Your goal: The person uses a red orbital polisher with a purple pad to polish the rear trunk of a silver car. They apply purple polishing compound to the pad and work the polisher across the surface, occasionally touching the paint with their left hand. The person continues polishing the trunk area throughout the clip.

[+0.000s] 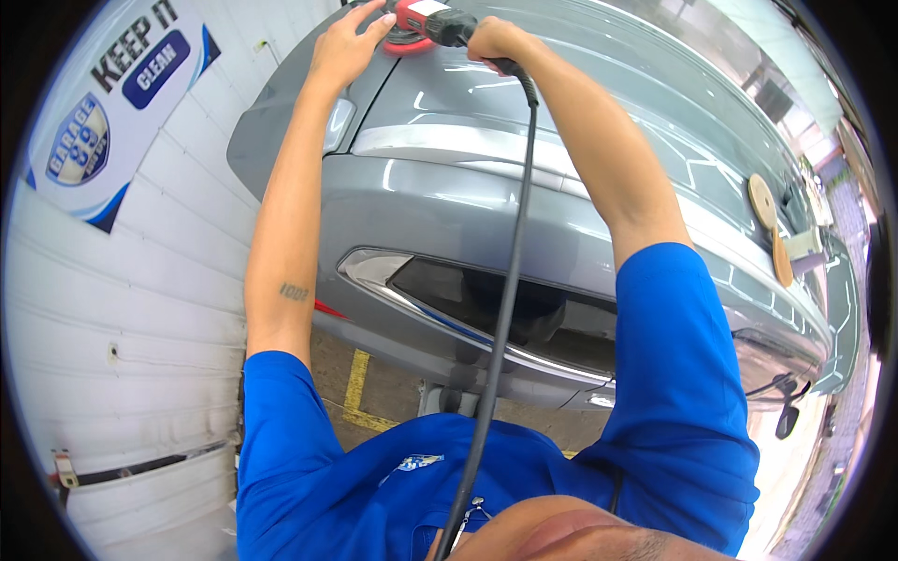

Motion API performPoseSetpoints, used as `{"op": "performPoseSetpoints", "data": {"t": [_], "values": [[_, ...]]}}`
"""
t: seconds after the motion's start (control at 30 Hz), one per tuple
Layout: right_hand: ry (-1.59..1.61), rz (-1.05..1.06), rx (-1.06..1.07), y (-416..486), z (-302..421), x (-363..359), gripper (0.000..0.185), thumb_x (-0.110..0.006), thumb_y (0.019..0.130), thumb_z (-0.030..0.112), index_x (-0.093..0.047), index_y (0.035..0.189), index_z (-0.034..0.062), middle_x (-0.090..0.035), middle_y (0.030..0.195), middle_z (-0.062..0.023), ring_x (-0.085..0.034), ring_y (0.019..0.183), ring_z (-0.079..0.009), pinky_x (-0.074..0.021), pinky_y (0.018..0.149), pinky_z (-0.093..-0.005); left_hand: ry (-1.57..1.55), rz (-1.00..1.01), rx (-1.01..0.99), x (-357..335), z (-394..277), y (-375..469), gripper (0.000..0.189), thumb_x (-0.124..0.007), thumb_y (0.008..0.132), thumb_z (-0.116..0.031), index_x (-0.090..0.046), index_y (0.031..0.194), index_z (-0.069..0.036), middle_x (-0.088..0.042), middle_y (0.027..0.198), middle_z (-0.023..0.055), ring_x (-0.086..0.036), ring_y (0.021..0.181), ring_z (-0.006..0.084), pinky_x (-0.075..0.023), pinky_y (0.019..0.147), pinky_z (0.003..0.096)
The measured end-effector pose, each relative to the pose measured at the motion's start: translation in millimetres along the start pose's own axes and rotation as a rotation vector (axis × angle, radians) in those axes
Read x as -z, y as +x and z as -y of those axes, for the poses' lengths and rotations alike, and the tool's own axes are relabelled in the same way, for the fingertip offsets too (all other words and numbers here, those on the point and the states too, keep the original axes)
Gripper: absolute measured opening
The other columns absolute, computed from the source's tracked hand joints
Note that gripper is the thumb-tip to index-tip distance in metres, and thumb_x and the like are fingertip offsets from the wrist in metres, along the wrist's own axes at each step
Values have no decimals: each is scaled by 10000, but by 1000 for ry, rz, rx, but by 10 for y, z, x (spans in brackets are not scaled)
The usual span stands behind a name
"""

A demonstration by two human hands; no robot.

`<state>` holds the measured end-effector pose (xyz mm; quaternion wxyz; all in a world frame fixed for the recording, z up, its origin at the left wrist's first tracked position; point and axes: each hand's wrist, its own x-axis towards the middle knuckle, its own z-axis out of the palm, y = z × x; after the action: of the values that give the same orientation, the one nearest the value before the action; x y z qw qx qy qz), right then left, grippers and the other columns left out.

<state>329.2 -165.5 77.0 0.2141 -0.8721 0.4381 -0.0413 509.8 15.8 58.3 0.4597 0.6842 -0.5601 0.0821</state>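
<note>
A red and black car polisher (428, 19) rests with its round pad (409, 46) on the rear of a grey car's roof (484, 77), near the seam with the rear spoiler. My right hand (497, 43) is closed around its black rear handle. At the polisher's head is my left hand (353, 43), fingers spread and thumb near the pad; whether its fingertips grip the head cannot be told at the picture's edge. From the handle a black power cord (515, 259) runs down past the side window and across my chest.
Two round polishing pads (762, 201) and a pale bottle or box (804, 243) are on the roof towards the front. A silver roof rail (456, 147) runs along the near side. Left stands a white panelled wall (182, 231) with a banner. Yellow lines (358, 382) mark the floor below.
</note>
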Motion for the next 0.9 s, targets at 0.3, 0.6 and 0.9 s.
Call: {"op": "performPoseSetpoints", "data": {"t": [0.3,0.6,0.9], "values": [[171,-59,-33,-647,-526,145,116,-620,775,71,-639,726,-33,-611,601,-114,-593,490,-213,-543,477,-372,-3,81,26,-740,-443,-286,590,-662,922,-495,-613,1349,-91,-655,1300,188,-593,1244,377,-454,1047,426],[221,-150,-257,-1314,-1810,682,115,-635,792,82,-634,740,-22,-628,627,-107,-611,522,-209,-546,512,-369,-154,-43,-129,-1889,-1242,-965,338,-681,923,-229,-648,1197,-32,-655,1222,174,-572,1211,365,-428,1037,464],[286,-276,-384,-2026,-2866,1068,162,-636,782,51,-565,666,-38,-547,551,-88,-542,452,-185,-495,423,-378,-106,-154,-89,-2329,-1491,-984,308,-664,930,-228,-647,1170,-36,-644,1202,163,-539,1219,370,-398,1062,479]]}}
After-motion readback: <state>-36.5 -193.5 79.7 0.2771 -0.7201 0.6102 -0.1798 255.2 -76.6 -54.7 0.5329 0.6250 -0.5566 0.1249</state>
